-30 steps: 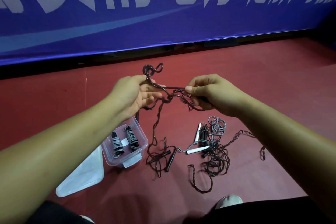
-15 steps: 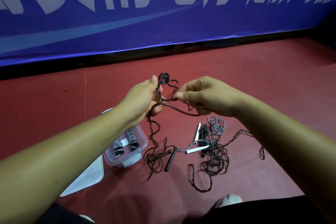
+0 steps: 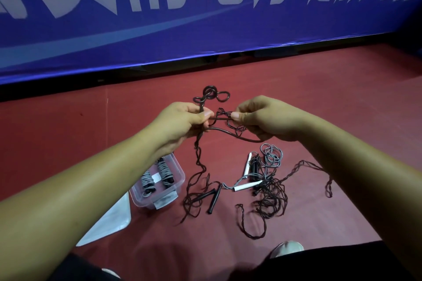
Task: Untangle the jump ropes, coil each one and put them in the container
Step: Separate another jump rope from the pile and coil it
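Jump ropes (image 3: 271,198): red flr (image 3: 342,102), blue banner (image 3: 205,34)

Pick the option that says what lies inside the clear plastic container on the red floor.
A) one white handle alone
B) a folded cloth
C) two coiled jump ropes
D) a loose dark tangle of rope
C: two coiled grey-and-black jump ropes lie side by side inside the clear plastic container.
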`<action>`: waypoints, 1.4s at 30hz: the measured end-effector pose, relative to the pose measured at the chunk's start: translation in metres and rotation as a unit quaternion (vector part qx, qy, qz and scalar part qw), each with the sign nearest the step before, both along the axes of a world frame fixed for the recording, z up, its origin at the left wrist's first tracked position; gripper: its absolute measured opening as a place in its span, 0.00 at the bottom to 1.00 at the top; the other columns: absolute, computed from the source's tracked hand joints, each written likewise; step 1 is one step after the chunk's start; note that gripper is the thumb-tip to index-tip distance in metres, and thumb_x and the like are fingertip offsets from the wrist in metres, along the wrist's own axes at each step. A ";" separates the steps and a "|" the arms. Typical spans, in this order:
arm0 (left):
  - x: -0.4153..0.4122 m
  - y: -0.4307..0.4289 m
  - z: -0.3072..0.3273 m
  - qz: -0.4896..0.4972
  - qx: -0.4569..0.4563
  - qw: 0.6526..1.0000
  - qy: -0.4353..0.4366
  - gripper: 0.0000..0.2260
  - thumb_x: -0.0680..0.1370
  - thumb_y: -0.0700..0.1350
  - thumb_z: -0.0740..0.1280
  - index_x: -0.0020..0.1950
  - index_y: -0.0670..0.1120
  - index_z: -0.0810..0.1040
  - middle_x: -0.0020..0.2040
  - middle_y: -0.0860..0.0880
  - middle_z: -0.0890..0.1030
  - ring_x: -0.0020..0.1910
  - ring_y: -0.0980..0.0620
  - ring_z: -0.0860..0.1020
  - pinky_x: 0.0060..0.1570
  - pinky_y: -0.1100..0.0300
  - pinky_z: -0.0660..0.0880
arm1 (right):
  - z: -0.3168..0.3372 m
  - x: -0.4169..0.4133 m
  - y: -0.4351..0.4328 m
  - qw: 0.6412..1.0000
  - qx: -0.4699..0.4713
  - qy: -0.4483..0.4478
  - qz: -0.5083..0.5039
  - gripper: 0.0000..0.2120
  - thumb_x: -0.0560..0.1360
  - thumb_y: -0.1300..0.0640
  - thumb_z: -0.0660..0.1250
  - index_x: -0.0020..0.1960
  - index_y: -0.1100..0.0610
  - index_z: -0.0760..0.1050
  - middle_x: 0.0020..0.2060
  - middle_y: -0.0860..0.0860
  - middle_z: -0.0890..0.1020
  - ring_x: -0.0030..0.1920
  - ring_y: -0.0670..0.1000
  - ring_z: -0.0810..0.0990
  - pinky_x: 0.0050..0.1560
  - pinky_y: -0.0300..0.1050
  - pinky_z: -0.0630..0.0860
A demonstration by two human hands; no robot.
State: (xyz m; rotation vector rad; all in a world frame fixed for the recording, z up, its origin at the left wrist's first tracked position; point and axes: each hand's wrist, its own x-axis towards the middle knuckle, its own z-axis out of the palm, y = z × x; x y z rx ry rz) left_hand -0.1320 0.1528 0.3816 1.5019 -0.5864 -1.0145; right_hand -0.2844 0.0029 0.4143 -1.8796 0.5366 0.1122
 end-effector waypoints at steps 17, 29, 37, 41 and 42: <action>0.033 0.005 -0.004 0.079 -0.039 0.993 0.076 0.14 0.83 0.40 0.60 0.37 0.41 0.70 0.22 0.53 0.60 0.21 0.57 0.59 0.23 0.65 0.60 | -0.042 -0.016 -0.059 0.947 -0.196 -0.005 -0.256 0.16 0.83 0.53 0.61 0.44 0.63 0.77 0.27 0.52 0.65 0.26 0.51 0.64 0.28 0.43 0.67; 0.010 0.008 -0.003 -0.002 -0.016 1.000 0.013 0.13 0.84 0.40 0.57 0.40 0.42 0.71 0.24 0.51 0.66 0.25 0.53 0.70 0.25 0.67 0.68 | -0.041 0.000 -0.025 0.994 -0.044 -0.007 -0.104 0.05 0.77 0.68 0.67 0.52 0.69 0.78 0.39 0.61 0.82 0.39 0.56 0.79 0.48 0.54 0.77; 0.004 0.010 -0.005 -0.100 -0.013 0.995 -0.017 0.12 0.85 0.41 0.56 0.43 0.40 0.71 0.27 0.51 0.63 0.23 0.56 0.62 0.22 0.67 0.59 | -0.010 0.007 0.006 0.974 0.150 -0.129 -0.108 0.25 0.79 0.49 0.67 0.74 0.45 0.65 0.54 0.60 0.83 0.45 0.61 0.85 0.45 0.50 0.80; 0.003 0.014 -0.002 -0.160 -0.006 0.987 -0.032 0.12 0.84 0.39 0.56 0.43 0.39 0.71 0.28 0.49 0.61 0.22 0.57 0.59 0.23 0.67 0.56 | -0.012 0.012 0.013 0.972 0.136 -0.157 -0.108 0.14 0.80 0.50 0.67 0.65 0.51 0.76 0.52 0.60 0.82 0.41 0.55 0.83 0.44 0.48 0.79; 0.003 0.014 -0.002 -0.170 0.002 0.985 -0.045 0.11 0.84 0.39 0.56 0.43 0.38 0.71 0.28 0.49 0.60 0.22 0.57 0.58 0.23 0.68 0.57 | -0.010 0.013 0.014 0.968 0.159 -0.167 -0.103 0.15 0.80 0.50 0.67 0.65 0.52 0.77 0.55 0.64 0.81 0.41 0.55 0.82 0.43 0.48 0.79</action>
